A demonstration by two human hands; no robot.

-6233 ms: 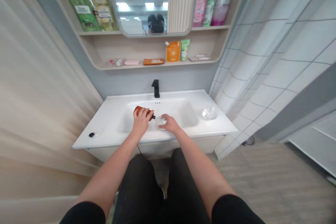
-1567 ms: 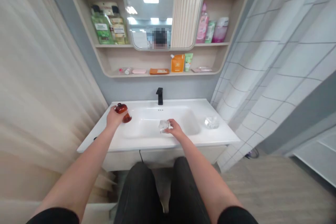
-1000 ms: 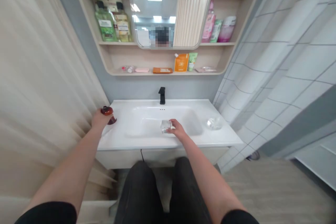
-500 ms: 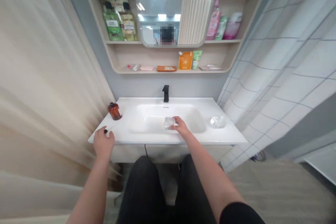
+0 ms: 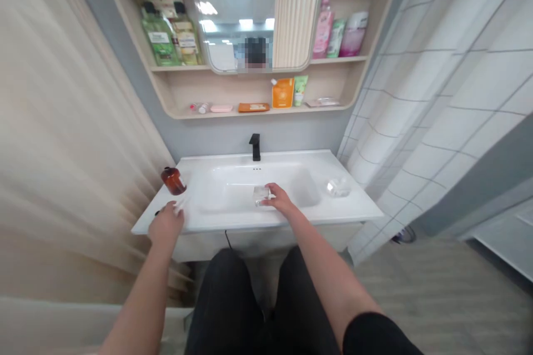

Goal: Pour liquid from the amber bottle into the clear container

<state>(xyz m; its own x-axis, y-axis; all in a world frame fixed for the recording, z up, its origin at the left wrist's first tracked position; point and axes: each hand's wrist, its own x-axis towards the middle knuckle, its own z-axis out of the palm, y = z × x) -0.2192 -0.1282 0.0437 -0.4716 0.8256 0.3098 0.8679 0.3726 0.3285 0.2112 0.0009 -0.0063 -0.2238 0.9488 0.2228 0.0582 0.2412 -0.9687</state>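
My right hand [image 5: 278, 199] is closed around a small clear container [image 5: 261, 195], which it holds by its right side over the white basin [image 5: 225, 199]. At the counter's left front, my left hand [image 5: 165, 223] has its fingers pinched on a thin whitish, tube-like piece [image 5: 179, 207] that points toward the basin. A small black part [image 5: 157, 213] shows at the left edge of that hand; whether it belongs to the same piece is hidden. Just beyond the left hand, an amber bottle [image 5: 174, 181] with a dark neck stands on the counter.
A black faucet [image 5: 255, 147] rises behind the basin. Crumpled clear plastic [image 5: 338, 187] lies on the counter's right side. Above hangs a mirror cabinet [image 5: 179, 113] whose shelves hold several bottles, an orange pouch [image 5: 283, 93] and a green tube [image 5: 300, 91]. Curtains hang on the left.
My left hand's spread fingers have closed on the thin whitish piece. My right hand still holds the clear container over the basin. The whole view has shifted and tilted slightly.
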